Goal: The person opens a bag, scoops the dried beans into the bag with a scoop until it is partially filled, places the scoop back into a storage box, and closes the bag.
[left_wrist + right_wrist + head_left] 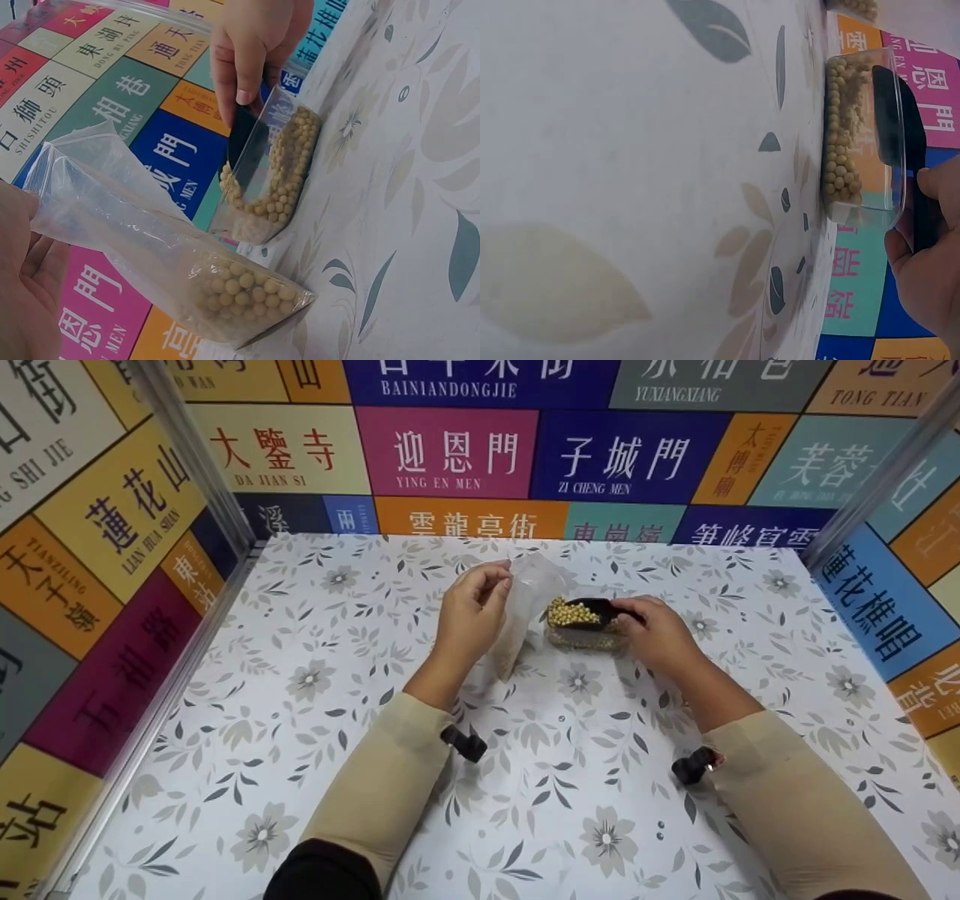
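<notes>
A clear plastic bag (120, 202) stands on the table with round yellow beans (244, 292) in its bottom corner. My left hand (472, 607) pinches the bag's top edge between thumb and fingers. To its right is a clear plastic box (870, 214), partly filled with the same beans (844, 161). My right hand (656, 634) grips the handle of a black scoop (889, 112), which is in the box's open top. In the head view the scoop carries a heap of beans (574, 613) at its left end, towards the bag.
A white tablecloth (375, 802) with grey flowers and leaves covers the table. Panels with coloured street-name signs (446, 454) stand at the back and both sides, with metal posts (202, 465) at the corners. A small black device (465, 742) sits on each sleeve.
</notes>
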Action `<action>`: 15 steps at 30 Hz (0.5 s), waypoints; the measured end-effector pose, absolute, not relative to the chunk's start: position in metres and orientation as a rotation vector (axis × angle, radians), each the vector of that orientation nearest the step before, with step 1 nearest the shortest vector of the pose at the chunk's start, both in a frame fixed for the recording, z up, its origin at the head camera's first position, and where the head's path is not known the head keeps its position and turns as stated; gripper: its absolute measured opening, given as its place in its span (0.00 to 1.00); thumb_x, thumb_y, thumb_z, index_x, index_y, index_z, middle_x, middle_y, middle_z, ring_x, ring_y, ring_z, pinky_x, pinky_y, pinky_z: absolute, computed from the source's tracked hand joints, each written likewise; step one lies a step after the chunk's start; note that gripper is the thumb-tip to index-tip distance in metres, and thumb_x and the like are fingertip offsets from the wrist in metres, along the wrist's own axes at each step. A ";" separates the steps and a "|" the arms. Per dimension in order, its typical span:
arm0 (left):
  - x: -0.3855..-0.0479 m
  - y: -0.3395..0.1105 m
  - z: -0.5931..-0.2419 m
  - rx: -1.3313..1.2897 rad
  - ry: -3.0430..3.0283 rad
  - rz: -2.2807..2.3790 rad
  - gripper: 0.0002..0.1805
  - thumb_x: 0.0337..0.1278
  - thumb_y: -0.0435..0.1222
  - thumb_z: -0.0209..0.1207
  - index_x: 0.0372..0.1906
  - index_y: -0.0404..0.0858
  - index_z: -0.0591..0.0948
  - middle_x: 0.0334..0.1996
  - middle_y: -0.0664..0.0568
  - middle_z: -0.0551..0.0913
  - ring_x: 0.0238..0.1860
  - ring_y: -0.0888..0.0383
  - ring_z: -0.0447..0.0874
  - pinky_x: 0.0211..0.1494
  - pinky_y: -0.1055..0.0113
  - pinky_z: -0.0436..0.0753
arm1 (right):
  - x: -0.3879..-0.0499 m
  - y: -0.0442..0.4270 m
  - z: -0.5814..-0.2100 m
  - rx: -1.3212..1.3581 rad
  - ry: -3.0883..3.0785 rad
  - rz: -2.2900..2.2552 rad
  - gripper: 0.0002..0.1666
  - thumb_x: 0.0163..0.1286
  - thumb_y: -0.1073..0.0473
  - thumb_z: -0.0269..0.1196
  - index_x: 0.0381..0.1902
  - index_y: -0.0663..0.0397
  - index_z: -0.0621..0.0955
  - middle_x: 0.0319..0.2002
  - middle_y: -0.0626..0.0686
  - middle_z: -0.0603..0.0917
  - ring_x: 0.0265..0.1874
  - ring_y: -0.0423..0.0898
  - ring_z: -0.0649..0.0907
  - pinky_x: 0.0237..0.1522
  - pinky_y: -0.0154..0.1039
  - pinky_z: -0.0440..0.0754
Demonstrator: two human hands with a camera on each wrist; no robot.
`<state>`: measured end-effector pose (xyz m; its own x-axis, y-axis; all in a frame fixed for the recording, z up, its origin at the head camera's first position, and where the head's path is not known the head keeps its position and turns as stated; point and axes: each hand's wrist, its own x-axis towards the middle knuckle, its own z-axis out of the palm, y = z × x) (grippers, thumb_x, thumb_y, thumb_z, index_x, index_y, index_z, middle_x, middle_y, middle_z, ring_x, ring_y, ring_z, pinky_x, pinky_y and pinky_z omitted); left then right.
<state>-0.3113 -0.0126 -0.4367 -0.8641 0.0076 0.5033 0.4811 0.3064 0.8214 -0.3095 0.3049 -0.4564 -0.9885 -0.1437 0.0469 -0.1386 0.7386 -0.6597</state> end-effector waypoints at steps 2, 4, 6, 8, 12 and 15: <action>-0.311 -0.012 -0.436 -0.435 -2.169 -1.584 0.07 0.79 0.37 0.61 0.48 0.40 0.87 0.59 0.53 0.89 0.56 0.61 0.87 0.57 0.71 0.87 | -0.307 0.307 -0.455 -0.225 2.921 -1.149 0.26 0.88 0.53 0.52 0.77 0.51 0.75 0.77 0.62 0.72 0.80 0.63 0.68 0.81 0.63 0.66; -0.311 -0.012 -0.436 -0.435 -2.163 -1.585 0.06 0.78 0.37 0.61 0.47 0.40 0.87 0.59 0.52 0.89 0.56 0.61 0.87 0.57 0.71 0.87 | -0.305 0.310 -0.454 -0.211 2.920 -1.193 0.26 0.88 0.52 0.53 0.77 0.51 0.75 0.77 0.61 0.73 0.79 0.63 0.69 0.79 0.63 0.68; -0.311 -0.012 -0.436 -0.436 -2.155 -1.590 0.06 0.78 0.36 0.61 0.47 0.39 0.87 0.59 0.52 0.89 0.56 0.60 0.87 0.57 0.72 0.87 | -0.304 0.312 -0.453 -0.199 2.914 -1.247 0.26 0.88 0.51 0.53 0.77 0.51 0.75 0.76 0.62 0.73 0.78 0.62 0.71 0.78 0.62 0.70; -0.311 -0.012 -0.436 -0.434 -2.154 -1.590 0.06 0.78 0.36 0.61 0.47 0.39 0.87 0.59 0.51 0.89 0.56 0.60 0.87 0.57 0.72 0.86 | -0.303 0.314 -0.452 -0.167 2.899 -1.303 0.26 0.88 0.51 0.53 0.76 0.51 0.76 0.76 0.61 0.74 0.76 0.61 0.73 0.76 0.60 0.73; -0.311 -0.012 -0.436 -0.429 -2.153 -1.594 0.06 0.78 0.36 0.61 0.47 0.39 0.87 0.59 0.51 0.89 0.56 0.60 0.87 0.57 0.72 0.86 | -0.303 0.319 -0.447 -0.104 2.846 -1.428 0.26 0.87 0.49 0.53 0.76 0.51 0.75 0.75 0.60 0.75 0.74 0.56 0.75 0.72 0.51 0.75; -0.311 -0.012 -0.436 -0.431 -2.151 -1.597 0.06 0.78 0.36 0.61 0.47 0.39 0.87 0.59 0.51 0.89 0.56 0.61 0.87 0.57 0.72 0.86 | -0.302 0.322 -0.441 -0.081 2.829 -1.478 0.27 0.87 0.49 0.53 0.77 0.51 0.75 0.76 0.59 0.75 0.75 0.53 0.75 0.68 0.40 0.76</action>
